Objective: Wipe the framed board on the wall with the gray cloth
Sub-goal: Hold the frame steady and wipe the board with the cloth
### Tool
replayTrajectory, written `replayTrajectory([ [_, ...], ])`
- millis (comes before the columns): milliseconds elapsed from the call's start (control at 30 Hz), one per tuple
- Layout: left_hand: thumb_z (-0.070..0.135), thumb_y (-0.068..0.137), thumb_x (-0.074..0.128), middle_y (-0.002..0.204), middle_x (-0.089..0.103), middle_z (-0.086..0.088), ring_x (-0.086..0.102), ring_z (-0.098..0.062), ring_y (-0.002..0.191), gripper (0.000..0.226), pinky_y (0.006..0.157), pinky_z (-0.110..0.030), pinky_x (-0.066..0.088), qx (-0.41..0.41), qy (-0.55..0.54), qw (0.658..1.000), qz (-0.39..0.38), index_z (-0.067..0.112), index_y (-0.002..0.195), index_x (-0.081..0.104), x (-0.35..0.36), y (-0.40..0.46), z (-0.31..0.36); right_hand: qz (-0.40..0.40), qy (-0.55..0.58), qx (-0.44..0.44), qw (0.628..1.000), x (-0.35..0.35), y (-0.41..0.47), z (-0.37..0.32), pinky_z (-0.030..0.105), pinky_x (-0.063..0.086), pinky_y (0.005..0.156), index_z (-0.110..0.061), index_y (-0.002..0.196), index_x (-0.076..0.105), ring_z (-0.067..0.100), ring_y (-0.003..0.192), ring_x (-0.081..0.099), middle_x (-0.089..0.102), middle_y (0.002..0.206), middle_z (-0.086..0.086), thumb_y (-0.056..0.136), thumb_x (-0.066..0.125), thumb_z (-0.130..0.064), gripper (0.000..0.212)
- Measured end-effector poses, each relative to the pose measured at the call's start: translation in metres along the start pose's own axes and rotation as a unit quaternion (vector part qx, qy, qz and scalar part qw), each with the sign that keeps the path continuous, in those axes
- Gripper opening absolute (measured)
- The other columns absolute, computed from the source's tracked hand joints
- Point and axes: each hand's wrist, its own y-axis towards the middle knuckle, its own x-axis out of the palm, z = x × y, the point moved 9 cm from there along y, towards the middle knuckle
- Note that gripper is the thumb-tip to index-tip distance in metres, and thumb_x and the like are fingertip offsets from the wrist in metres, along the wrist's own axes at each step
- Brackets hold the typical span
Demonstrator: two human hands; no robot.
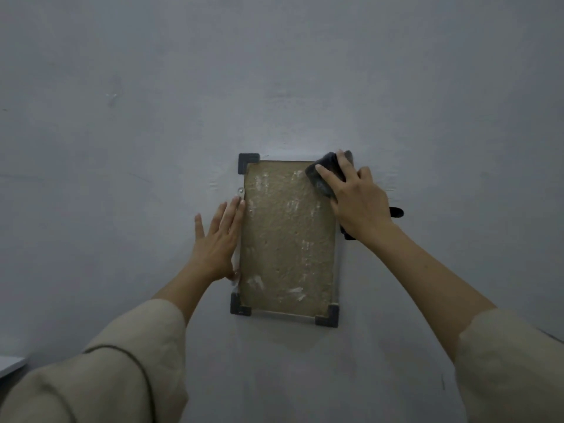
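Observation:
A tan, cork-like framed board (287, 239) with dark plastic corner caps hangs upright on the grey wall; pale smears mark its surface. My right hand (357, 199) presses the dark gray cloth (325, 174) flat against the board's top right corner, fingers spread over it. A bit of cloth pokes out beyond the wrist at the right. My left hand (218, 239) lies flat on the wall, fingers apart, its fingertips touching the board's left frame edge beside a small metal bracket (240, 192).
The grey wall (274, 71) fills the view around the board. A pale ledge corner (10, 364) shows at the bottom left. Both forearms wear loose beige sleeves.

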Motion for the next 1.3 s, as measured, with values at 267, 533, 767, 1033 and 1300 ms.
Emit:
replayTrajectory([
  [267,0.055,0.051,0.081,0.147,-0.039,0.003,-0.027,-0.023,0.14,0.151,0.109,-0.061,-0.01,0.002,0.006,1.0,0.01,0.02,0.129,-0.043,0.004,0.001,-0.002,-0.039,-0.101,-0.093,0.99,0.021,-0.021,-0.017,0.035,0.05,0.074,-0.024,0.151,0.013,0.036,0.117,0.04,0.005,0.158,0.014,0.099,0.032,-0.003,0.059],
  [533,0.056,0.054,0.079,0.149,-0.038,0.001,-0.028,-0.023,0.14,0.15,0.108,-0.061,-0.011,-0.009,0.023,1.0,0.011,0.019,0.127,-0.046,0.007,0.002,-0.003,-0.016,-0.097,-0.056,0.994,0.017,-0.017,-0.017,0.039,0.051,0.077,-0.019,0.15,0.017,0.039,0.12,0.039,0.009,0.158,0.014,0.098,0.033,0.0,0.057],
  [767,0.051,0.056,0.081,0.14,-0.046,0.004,-0.027,-0.022,0.14,0.149,0.108,-0.062,-0.011,-0.01,0.021,1.0,0.013,0.018,0.127,-0.046,0.008,0.003,-0.003,0.044,-0.148,-0.056,0.986,-0.012,0.008,0.013,0.037,0.05,0.065,-0.021,0.145,0.034,0.036,0.107,0.049,0.03,0.152,0.01,0.095,0.043,-0.002,0.054],
  [1033,0.053,0.052,0.081,0.145,-0.042,0.002,-0.026,-0.023,0.141,0.152,0.108,-0.063,-0.008,-0.016,0.029,0.999,0.002,0.017,0.125,-0.047,0.009,0.003,-0.002,-0.034,-0.14,-0.159,0.977,0.02,-0.027,-0.012,0.034,0.05,0.069,-0.023,0.15,0.019,0.034,0.111,0.045,0.017,0.156,0.01,0.097,0.032,-0.001,0.059],
  [1300,0.051,0.052,0.082,0.15,-0.036,0.001,-0.025,-0.023,0.141,0.152,0.109,-0.063,-0.008,-0.018,0.031,0.999,0.009,0.018,0.126,-0.046,0.007,0.003,-0.001,-0.02,-0.096,-0.109,0.989,0.02,-0.029,-0.018,0.04,0.051,0.073,-0.019,0.148,0.026,0.038,0.112,0.045,0.021,0.155,0.012,0.095,0.037,-0.002,0.056],
])
